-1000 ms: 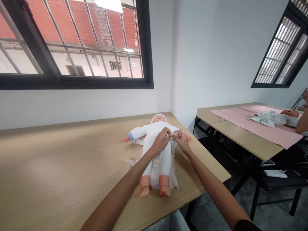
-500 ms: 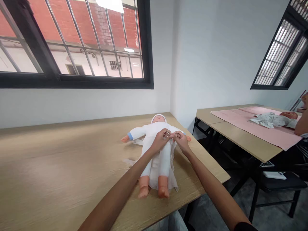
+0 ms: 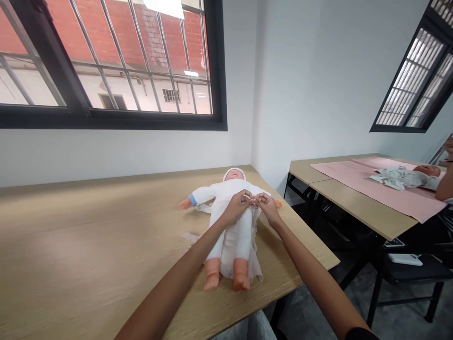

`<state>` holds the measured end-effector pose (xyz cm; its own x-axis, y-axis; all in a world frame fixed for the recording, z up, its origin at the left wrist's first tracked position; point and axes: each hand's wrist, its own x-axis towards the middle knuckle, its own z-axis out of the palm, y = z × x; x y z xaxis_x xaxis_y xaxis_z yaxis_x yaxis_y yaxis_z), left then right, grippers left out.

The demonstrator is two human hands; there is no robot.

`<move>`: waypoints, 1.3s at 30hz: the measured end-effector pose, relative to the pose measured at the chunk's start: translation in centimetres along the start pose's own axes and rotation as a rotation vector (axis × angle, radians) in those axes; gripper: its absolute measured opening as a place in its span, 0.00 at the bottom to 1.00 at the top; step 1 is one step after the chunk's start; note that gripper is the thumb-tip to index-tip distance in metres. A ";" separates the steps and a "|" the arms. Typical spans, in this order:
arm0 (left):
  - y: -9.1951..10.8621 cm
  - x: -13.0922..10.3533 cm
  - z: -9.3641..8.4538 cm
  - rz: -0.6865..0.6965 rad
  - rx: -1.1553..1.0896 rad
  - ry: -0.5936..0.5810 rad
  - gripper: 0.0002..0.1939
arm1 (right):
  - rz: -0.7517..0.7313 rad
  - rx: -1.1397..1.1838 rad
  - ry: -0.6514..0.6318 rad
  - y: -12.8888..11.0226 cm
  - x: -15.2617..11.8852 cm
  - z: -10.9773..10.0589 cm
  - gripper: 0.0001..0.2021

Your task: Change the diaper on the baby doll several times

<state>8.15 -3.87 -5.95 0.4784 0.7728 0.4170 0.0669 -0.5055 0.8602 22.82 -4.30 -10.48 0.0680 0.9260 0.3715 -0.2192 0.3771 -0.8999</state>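
Note:
A baby doll (image 3: 226, 192) in a white suit with blue cuffs and a white cap lies face up on the wooden table (image 3: 88, 245), its bare feet toward me. Sheer pale fabric (image 3: 255, 264) is spread beneath it. My left hand (image 3: 240, 206) is closed in a pinch above the doll's waist. Fingertip to fingertip with it, my right hand (image 3: 266, 206) pinches at the doll's side. Whatever lies between the fingertips is too small to make out.
At the right, a second table (image 3: 354, 215) bears a pink cloth (image 3: 389, 198) and another doll (image 3: 406, 178). Another person's arm (image 3: 446, 184) shows at the right edge. A black chair (image 3: 414, 271) holds a white object (image 3: 405, 259). A barred window is above.
The view has shifted very slightly. Both hands stay pinched together over the doll, with only slight finger movement.

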 end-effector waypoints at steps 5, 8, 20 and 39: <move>0.2 -0.1 0.0 -0.024 -0.050 -0.020 0.12 | 0.006 0.022 -0.015 0.1 0.1 0.0 0.16; 0.6 -0.2 -0.1 -0.046 -0.043 -0.022 0.14 | 0.011 0.042 -0.017 0.3 0.3 -0.1 0.17; -0.2 0.1 0.0 -0.012 -0.123 0.003 0.15 | -0.011 -0.009 -0.024 0.6 0.3 -0.6 0.16; 0.7 -0.2 -0.2 -0.094 -0.095 0.023 0.11 | 0.017 -0.044 -0.047 0.5 0.2 -0.7 0.19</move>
<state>7.92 -4.32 -5.39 0.4538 0.8242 0.3389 0.0267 -0.3927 0.9193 23.37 -3.85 -11.04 0.0186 0.9308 0.3650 -0.1764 0.3624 -0.9152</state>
